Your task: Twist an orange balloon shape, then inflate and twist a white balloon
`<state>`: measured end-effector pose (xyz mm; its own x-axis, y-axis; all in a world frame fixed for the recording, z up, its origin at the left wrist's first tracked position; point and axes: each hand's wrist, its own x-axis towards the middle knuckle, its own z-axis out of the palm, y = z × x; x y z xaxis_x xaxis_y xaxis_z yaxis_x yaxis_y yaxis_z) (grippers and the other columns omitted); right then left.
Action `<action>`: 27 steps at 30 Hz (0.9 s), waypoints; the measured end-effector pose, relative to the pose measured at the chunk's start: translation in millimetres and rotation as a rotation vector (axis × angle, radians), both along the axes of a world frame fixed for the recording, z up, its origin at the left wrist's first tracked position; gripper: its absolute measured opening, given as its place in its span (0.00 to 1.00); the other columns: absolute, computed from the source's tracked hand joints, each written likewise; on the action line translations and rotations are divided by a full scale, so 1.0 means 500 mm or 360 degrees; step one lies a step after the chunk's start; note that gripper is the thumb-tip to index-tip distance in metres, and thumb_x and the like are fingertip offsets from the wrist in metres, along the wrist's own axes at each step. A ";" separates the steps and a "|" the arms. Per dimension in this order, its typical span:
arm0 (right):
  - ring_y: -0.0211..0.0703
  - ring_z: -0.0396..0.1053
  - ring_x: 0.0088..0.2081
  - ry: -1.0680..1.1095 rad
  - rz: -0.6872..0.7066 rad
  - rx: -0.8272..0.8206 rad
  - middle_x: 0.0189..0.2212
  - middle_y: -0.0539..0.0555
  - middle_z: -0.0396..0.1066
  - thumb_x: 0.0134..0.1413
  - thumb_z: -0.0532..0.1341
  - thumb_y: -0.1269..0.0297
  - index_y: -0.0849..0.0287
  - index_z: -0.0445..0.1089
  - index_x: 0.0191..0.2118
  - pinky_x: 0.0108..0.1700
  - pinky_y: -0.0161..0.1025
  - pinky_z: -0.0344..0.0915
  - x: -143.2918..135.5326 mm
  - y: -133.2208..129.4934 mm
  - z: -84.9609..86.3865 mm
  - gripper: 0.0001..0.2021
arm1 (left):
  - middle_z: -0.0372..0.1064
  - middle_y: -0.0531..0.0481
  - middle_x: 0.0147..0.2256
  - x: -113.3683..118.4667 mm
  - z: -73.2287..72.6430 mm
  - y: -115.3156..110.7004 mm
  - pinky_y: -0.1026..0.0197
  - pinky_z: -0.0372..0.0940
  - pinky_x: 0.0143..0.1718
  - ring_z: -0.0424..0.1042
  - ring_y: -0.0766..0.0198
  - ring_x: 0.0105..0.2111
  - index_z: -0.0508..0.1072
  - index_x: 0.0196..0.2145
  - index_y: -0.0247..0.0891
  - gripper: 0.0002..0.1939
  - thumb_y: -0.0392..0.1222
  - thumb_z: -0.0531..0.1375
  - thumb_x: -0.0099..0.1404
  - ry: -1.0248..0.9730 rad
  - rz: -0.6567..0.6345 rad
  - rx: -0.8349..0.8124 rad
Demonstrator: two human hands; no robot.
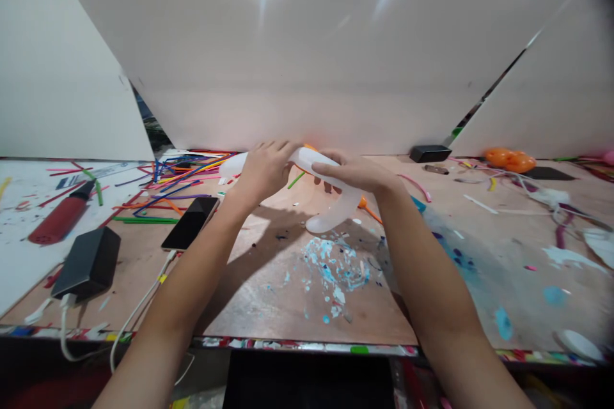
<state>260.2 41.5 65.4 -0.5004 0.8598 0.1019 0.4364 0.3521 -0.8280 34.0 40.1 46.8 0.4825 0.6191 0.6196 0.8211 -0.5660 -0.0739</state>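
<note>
Your left hand (pixel 263 169) clenched round white balloon (pixel 330 204) | your right hand (pixel 352 172) gripping it too | balloon held over desk (pixel 268 294), long axis left-to-right, free end drooping below right hand | loose coloured balloons (pixel 177 179) beyond-left

a smartphone (pixel 190 223) is laid face up on the paint-stained wooden table (pixel 268 307), with a white cable plugged into it. further left, a black power bank (pixel 87 261) and a red tool (pixel 61 217) are seen. uninflated colourful long balloons (pixel 167 185) are scattered behind the phone. orange balloons (pixel 509 158) and a black box (pixel 430 153) are set near the white boards (pixel 307 57).
</note>
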 end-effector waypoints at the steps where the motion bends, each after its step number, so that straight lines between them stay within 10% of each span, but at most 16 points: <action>1: 0.43 0.70 0.27 -0.0013 0.0022 -0.0048 0.31 0.53 0.74 0.56 0.64 0.42 0.52 0.72 0.43 0.26 0.39 0.66 -0.002 -0.003 0.000 0.20 | 0.72 0.40 0.54 0.003 -0.002 0.000 0.52 0.62 0.50 0.72 0.50 0.51 0.67 0.60 0.39 0.22 0.37 0.57 0.69 0.0039 -0.0026 0.0004; 8: 0.37 0.61 0.20 -0.0141 0.0175 -0.0056 0.22 0.50 0.66 0.59 0.60 0.41 0.57 0.71 0.33 0.24 0.38 0.57 0.006 -0.015 0.016 0.21 | 0.77 0.41 0.46 0.015 0.000 -0.019 0.57 0.62 0.39 0.75 0.53 0.43 0.72 0.52 0.37 0.16 0.46 0.51 0.75 0.0155 -0.0144 -0.0297; 17: 0.46 0.73 0.39 -0.0038 0.0045 0.0389 0.43 0.54 0.75 0.49 0.70 0.49 0.56 0.72 0.48 0.36 0.38 0.68 -0.015 -0.034 0.025 0.23 | 0.76 0.45 0.36 -0.003 0.032 -0.032 0.60 0.62 0.35 0.72 0.60 0.33 0.75 0.41 0.34 0.16 0.43 0.49 0.72 -0.0132 -0.0361 -0.0623; 27: 0.38 0.67 0.25 0.0599 -0.0066 -0.0179 0.29 0.50 0.72 0.53 0.68 0.47 0.54 0.69 0.49 0.24 0.35 0.67 0.048 0.006 0.009 0.22 | 0.78 0.43 0.42 -0.056 0.042 -0.009 0.59 0.62 0.38 0.75 0.55 0.39 0.73 0.54 0.40 0.27 0.61 0.56 0.69 -0.0348 0.0027 -0.0419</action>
